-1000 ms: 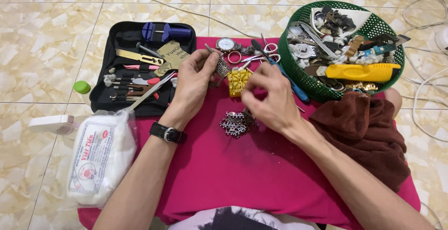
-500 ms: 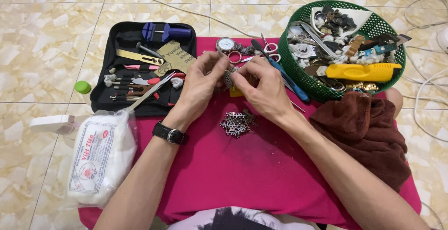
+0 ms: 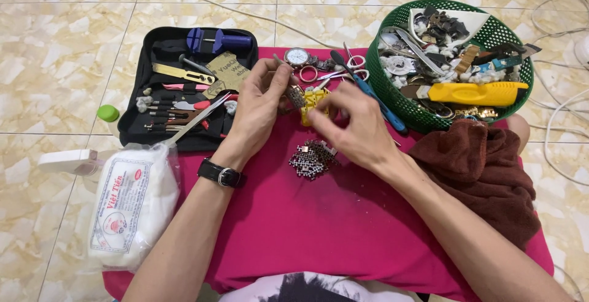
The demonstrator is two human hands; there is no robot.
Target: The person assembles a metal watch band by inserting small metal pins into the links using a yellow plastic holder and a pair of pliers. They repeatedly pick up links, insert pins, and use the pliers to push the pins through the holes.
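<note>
Resting on the pink cloth [image 3: 343, 228], small yellow holder block [image 3: 313, 104] has its long axis running roughly toward and away from the person, watch band piece [image 3: 296, 95] upright just beside it. Left hand [image 3: 261, 109] pinches that band; right hand [image 3: 359, 127] has dropped from mid-air onto the block, fingertips closed on its edge. Loose links [image 3: 313, 158] lie nearer; green basket [image 3: 392, 103] right, tool case [image 3: 132, 133] left.

Yellow holder [image 3: 314, 101], magenta cloth [image 3: 319, 216]

A home floor used for watch repair: cream tiled floor [image 3: 55, 50], black tool case [image 3: 153, 130], green parts basket [image 3: 392, 103], pink cloth [image 3: 319, 228]
</note>
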